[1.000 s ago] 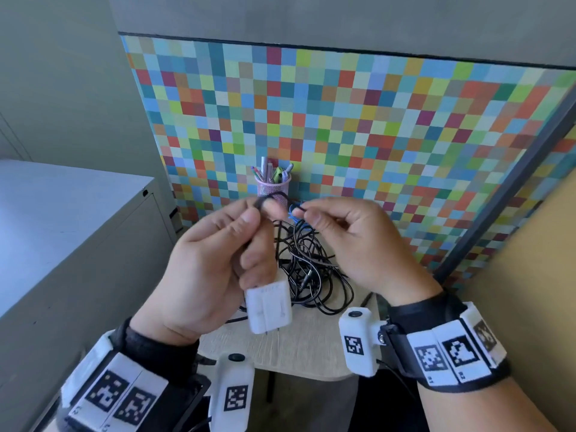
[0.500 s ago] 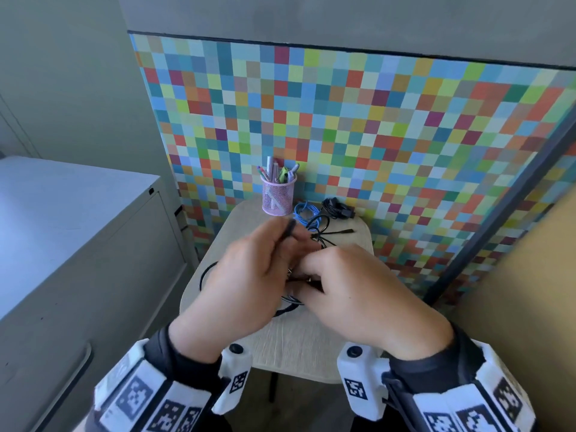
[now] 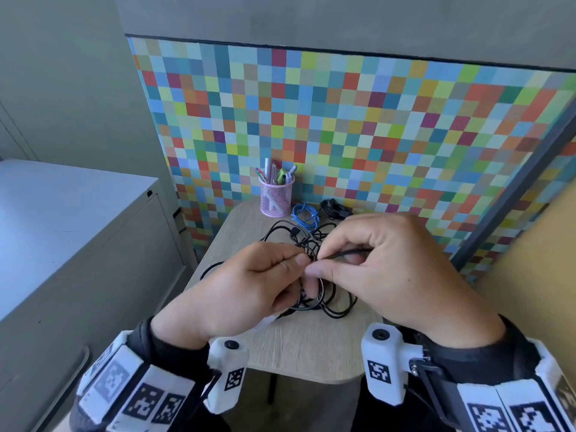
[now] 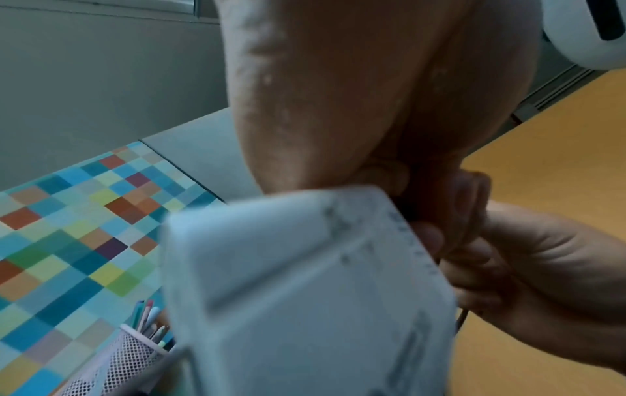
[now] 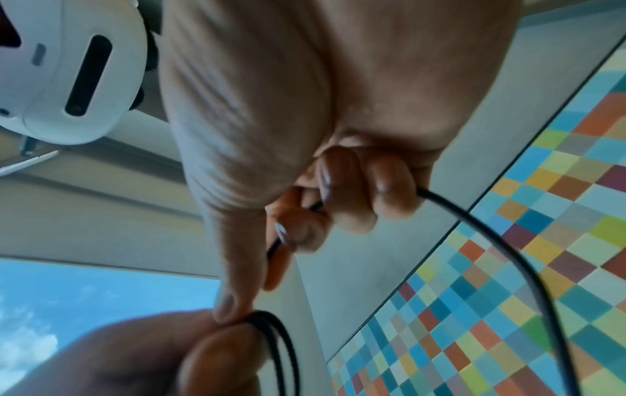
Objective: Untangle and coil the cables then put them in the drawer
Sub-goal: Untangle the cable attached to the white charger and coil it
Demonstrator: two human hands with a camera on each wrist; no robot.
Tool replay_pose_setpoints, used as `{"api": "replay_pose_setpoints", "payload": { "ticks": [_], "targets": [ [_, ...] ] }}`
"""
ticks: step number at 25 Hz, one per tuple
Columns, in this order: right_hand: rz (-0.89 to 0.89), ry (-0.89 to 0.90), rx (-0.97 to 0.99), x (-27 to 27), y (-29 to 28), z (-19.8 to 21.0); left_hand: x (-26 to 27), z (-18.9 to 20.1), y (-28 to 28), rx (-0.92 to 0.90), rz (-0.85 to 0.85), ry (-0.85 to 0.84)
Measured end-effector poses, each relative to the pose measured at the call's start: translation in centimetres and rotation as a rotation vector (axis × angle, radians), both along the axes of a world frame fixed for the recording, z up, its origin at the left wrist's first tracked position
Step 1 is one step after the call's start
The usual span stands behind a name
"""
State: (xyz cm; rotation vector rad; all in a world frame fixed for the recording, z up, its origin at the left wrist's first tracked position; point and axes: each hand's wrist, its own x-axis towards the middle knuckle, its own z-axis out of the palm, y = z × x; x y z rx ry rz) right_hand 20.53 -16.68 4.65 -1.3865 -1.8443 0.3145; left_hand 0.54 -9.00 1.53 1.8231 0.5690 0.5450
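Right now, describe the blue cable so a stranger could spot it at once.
Find the small table against the checkered wall. At its back edge stands a pink mesh pen cup; the blue cable lies just right of it. It is the only blue bundle; the others are black.

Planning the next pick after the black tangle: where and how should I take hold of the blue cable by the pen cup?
Take the blue cable as a whole bundle, pinching across its gathered loops from above. It lies flat on the table in a loose coil, with the pink pen cup close on one side, so a top-down pinch by the right hand probably suits best.
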Motion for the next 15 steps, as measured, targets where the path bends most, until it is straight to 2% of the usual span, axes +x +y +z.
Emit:
{"api": "replay_pose_setpoints", "payload": {
  "ticks": [2,5,8,10,13,15],
  "targets": [
    [-0.006,0.074,0.09,0.1,0.1,0.2,-0.3,0.1,0.2,-0.079,-0.015,-0.09],
    [0.014,0.153,0.1,1.1,0.9,-0.2,-0.6,0.0,0.2,-0.216,-0.036,-0.305],
    [-0.058,0.176,0.075,1.2,1.9,-1.4,-0.5,0.5,-0.2,-0.361,-0.066,-0.581],
    [-0.087,0.12,0.018,0.1,2.2,-2.6,-0.2,0.9,-0.3,-0.432,-0.025,-0.708],
    [-0.02,-0.042,-0.076,-2.0,2.2,-4.4,0.4,0.7,-0.4,-0.388,0.11,-0.749],
    [-0.01,-0.141,-0.124,-2.6,2.2,-4.6,0.9,0.2,-0.7,-0.292,0.214,-0.634]
  ]
}}
